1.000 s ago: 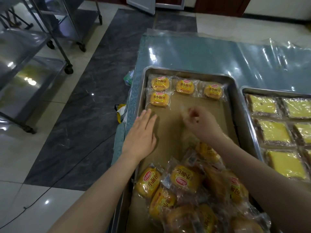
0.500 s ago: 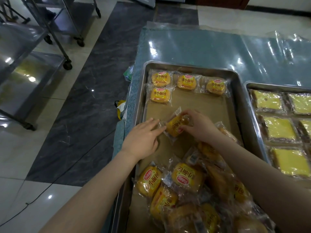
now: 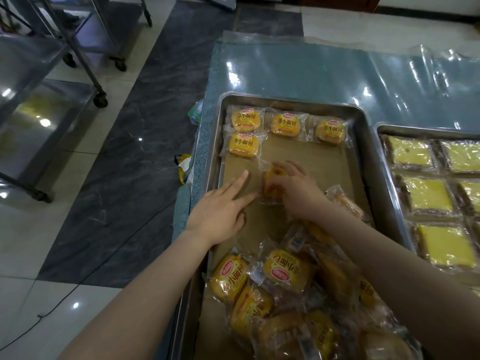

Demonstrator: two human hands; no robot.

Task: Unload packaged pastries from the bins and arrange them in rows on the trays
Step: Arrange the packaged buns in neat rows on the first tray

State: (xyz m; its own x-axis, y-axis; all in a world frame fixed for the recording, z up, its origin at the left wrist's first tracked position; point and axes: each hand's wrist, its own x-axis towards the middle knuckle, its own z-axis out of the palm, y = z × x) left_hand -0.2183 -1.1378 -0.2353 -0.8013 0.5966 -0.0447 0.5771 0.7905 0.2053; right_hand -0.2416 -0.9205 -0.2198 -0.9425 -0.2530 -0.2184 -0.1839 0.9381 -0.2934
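A steel tray [image 3: 362, 141] lined with brown paper holds three yellow packaged buns in its far row [image 3: 285, 124] and one bun [image 3: 244, 145] in the second row at the left. My right hand [image 3: 296, 189] grips a packaged bun [image 3: 272, 185] over the paper near the tray's middle; the bun is blurred. My left hand [image 3: 220, 209] lies flat on the paper just left of it, fingers straight, fingertips close to the wrapper. A heap of loose packaged buns [image 3: 280, 287] fills the tray's near end.
A second steel tray [image 3: 387, 129] at the right holds rows of wrapped yellow cake squares [image 3: 426, 194]. Both trays sit on a table under clear plastic sheet [image 3: 324, 71]. Steel wheeled racks [image 3: 85, 61] stand on the floor at the left. A cable runs along the floor.
My right hand picked a bun from the heap and carried it toward the second row. My left hand stayed flat on the paper, its fingers spreading slightly.
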